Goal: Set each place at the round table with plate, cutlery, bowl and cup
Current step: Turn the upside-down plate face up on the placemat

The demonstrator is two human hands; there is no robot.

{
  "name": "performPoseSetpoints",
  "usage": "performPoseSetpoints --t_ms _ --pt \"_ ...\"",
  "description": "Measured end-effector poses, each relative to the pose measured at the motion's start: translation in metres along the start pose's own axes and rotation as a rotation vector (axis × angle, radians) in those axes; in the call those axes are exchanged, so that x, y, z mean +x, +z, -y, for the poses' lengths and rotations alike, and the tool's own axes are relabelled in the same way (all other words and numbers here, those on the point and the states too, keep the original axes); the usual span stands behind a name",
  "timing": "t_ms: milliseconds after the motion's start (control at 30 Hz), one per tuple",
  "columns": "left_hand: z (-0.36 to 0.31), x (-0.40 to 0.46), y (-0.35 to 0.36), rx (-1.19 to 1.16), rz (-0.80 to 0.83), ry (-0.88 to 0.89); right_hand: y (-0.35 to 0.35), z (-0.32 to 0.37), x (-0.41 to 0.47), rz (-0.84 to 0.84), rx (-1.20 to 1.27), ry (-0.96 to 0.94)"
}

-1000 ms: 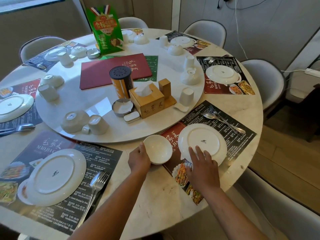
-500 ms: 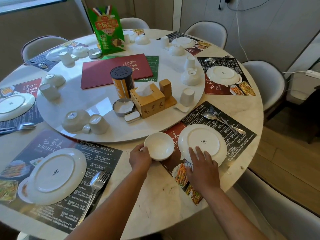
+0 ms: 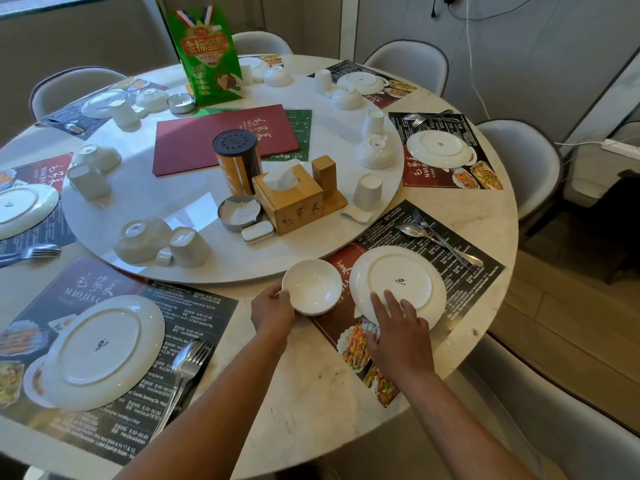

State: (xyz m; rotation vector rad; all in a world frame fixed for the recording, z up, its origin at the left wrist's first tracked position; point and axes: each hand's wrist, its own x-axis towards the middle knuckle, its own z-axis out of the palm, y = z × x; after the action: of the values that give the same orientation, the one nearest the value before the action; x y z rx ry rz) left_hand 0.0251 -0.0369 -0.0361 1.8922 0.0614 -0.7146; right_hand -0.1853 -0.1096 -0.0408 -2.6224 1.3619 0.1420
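While the left hand [image 3: 273, 311] grips the near-left rim of the bowl [image 3: 311, 286], thumb on the edge and fingers curled under its side, the right hand [image 3: 398, 332] lies flat with fingers spread on the near edge of the plate [image 3: 397, 284]. Bowl: white, upright, hollow facing up, just left of the plate and almost touching it, partly over the left end of the placemat [image 3: 426, 292]. Plate: white, upside down, maker's mark on its base, resting on the same placemat near the right edge of the desk [image 3: 311, 393]. Spoon [image 3: 415, 233] and fork [image 3: 446, 242] lie crossed on the far right part of that placemat, well apart from both hands. On the turntable [image 3: 194, 209], beyond the bowl, an inverted cup [image 3: 367, 192] stands to the right of the wooden tissue box [image 3: 294, 206].
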Motion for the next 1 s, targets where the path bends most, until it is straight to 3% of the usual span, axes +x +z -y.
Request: performPoseSetpoints --t_ms 333,400,500,567,767,867,1000 --pt "0.004 -0.017 -0.004 -0.053 -0.073 -0.065 -0.005 0.0 0.0 0.014 0.026 -0.004" --pt "0.013 -0.035 -0.004 0.011 -0.084 -0.123 -0.008 -0.005 0.002 -0.009 0.117 0.002" --pt "0.029 -0.065 0.006 0.152 0.052 -0.138 -0.012 -0.019 0.007 -0.146 0.329 0.086" --pt "0.037 -0.081 0.018 0.313 0.18 0.009 -0.014 -0.031 0.01 -0.211 0.357 0.176" --pt "0.023 -0.098 0.062 0.818 0.416 0.753 -0.019 -0.055 0.024 -0.149 0.495 0.481" --pt "0.015 -0.086 0.081 1.108 0.478 0.862 -0.028 -0.063 0.037 -0.089 0.632 0.636" --pt "0.011 -0.072 0.094 1.27 0.514 0.794 -0.04 -0.077 0.054 -0.027 0.884 0.866"
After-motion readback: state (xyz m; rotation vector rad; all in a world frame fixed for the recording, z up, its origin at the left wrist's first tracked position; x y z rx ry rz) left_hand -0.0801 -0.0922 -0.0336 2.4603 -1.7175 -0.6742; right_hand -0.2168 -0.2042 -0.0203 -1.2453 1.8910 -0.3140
